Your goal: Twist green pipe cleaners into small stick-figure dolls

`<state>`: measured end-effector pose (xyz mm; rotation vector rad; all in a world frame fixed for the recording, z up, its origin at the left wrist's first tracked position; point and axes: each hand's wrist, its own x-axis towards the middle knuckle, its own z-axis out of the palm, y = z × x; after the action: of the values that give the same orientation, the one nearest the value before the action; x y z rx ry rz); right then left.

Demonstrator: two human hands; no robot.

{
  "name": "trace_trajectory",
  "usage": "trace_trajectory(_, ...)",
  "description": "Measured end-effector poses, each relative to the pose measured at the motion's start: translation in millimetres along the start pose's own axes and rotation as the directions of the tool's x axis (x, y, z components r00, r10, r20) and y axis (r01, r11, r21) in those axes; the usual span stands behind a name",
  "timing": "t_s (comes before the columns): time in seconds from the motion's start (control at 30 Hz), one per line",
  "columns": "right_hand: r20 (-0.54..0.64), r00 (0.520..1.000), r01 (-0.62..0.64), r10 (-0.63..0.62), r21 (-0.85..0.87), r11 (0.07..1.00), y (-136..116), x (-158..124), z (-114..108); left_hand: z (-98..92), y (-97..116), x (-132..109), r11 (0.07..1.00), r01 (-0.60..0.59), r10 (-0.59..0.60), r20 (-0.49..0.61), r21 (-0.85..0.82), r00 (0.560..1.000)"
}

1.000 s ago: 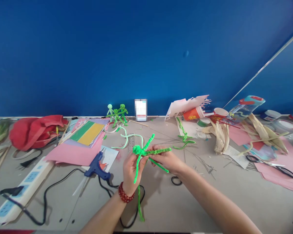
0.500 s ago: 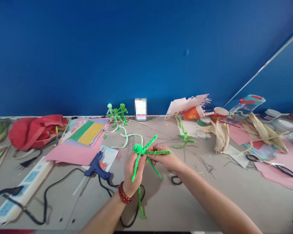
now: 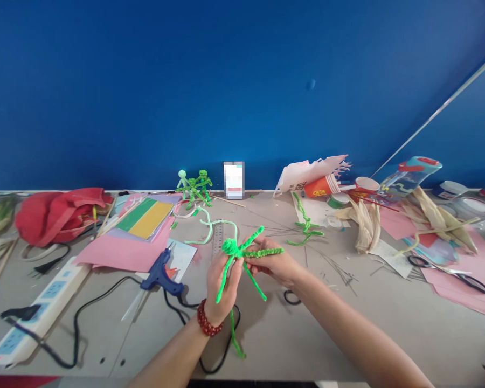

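A bright green pipe-cleaner figure [image 3: 236, 250] is held up in front of me, with a coiled round head and several limbs sticking out. My left hand [image 3: 222, 288], wearing a red bead bracelet [image 3: 206, 318], pinches it just under the head. My right hand [image 3: 272, 264] grips the long horizontal stretch of the figure, whose end pokes out past my fingers. One long green strand [image 3: 234, 334] hangs below my left hand, in front of a black cable.
Behind my hands lie a pale green pipe cleaner [image 3: 218, 222] and a metal ruler [image 3: 217, 242]. A blue glue gun [image 3: 159, 276] rests on the left near a power strip [image 3: 36, 310]. Finished green figures [image 3: 194, 187], corn husks [image 3: 364, 229] and scissors [image 3: 448, 275] sit further off.
My hands have drawn slightly closer together, and the figure has turned a little, its upper limb now leaning further right. The view has shifted slightly.
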<state>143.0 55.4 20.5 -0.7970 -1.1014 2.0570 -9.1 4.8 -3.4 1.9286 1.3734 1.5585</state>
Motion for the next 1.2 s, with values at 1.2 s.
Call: trace_trajectory(1.2, 0.164, 0.975, 0.183, -0.152, -0.195, 0.964, -11, -2, -20, -3.8, 3, 14, 0.774, 0.484, -0.366, 0.335, -0.409, 0.868)
